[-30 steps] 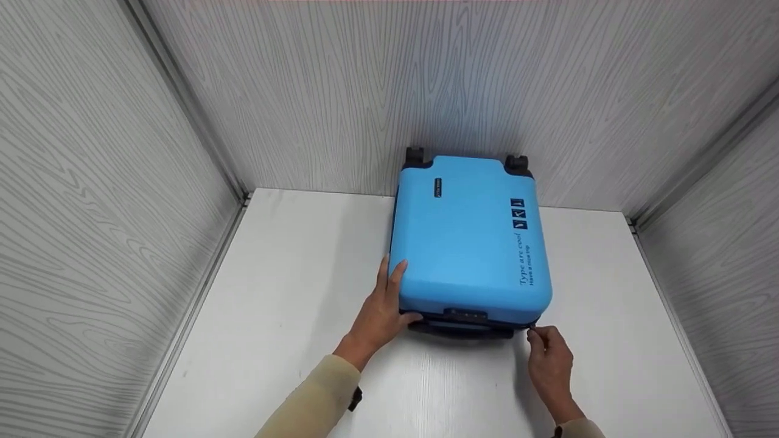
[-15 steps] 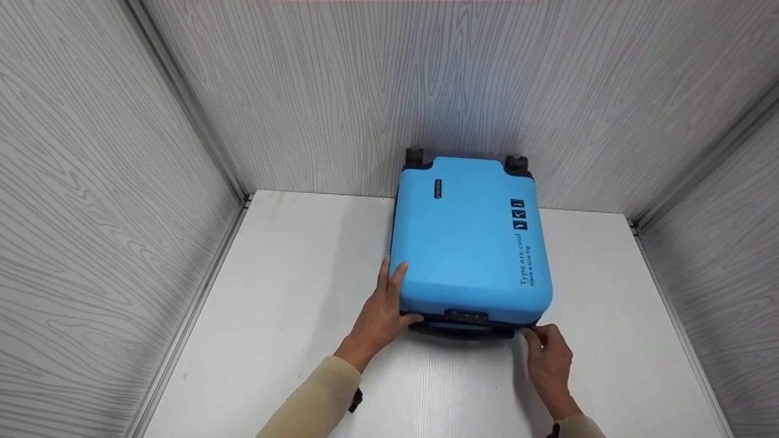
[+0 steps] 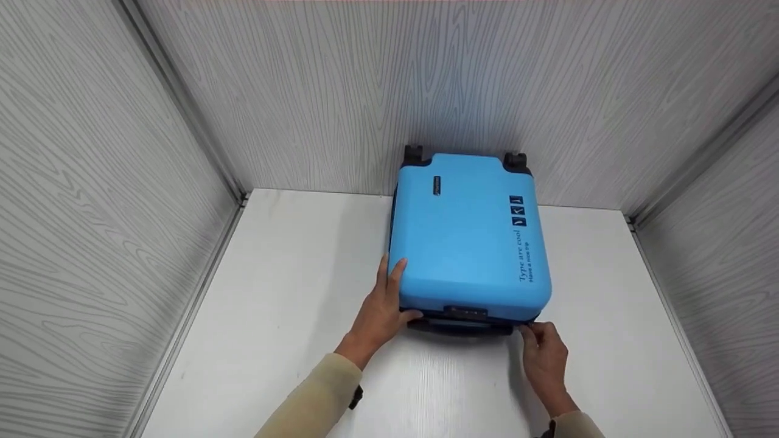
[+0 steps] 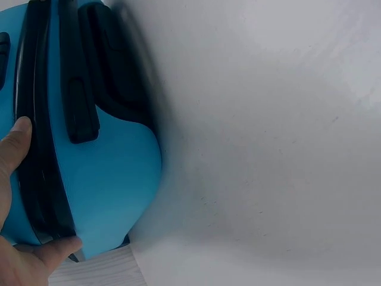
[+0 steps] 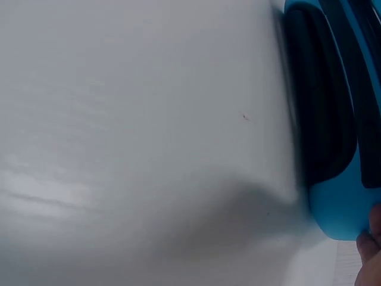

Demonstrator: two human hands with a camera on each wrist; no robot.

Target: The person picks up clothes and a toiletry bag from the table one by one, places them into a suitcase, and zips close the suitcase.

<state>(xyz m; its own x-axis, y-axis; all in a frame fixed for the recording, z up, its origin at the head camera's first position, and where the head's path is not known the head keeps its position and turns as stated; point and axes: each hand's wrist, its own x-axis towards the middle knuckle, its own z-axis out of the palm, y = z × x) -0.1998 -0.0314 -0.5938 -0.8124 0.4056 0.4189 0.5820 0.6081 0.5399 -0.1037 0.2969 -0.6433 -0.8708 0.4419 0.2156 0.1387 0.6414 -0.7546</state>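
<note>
A light blue hard-shell suitcase point(image 3: 465, 237) lies flat on the white table, its wheels toward the back wall. My left hand point(image 3: 376, 316) rests on its near left corner, fingers extended along the side and top. In the left wrist view the thumb point(image 4: 18, 140) presses by the black seam band point(image 4: 38, 149). At the near right corner, just under the shell's edge, my right hand point(image 3: 546, 356) has thumb and forefinger pinched together at the zipper line; the zipper pull itself is hidden by the fingers. Between the hands are a black combination lock point(image 3: 465, 312) and a carry handle point(image 3: 459, 328).
Two black wheels point(image 3: 515, 161) stand close to the wood-grain back wall point(image 3: 341, 91). Similar panels point(image 3: 91, 213) rise on both sides of the white table point(image 3: 286, 274). A dark strap point(image 3: 356, 396) shows at the left sleeve.
My right hand has shifted slightly left along the suitcase's near edge, from the corner to just under it. The left hand and the suitcase have stayed put.
</note>
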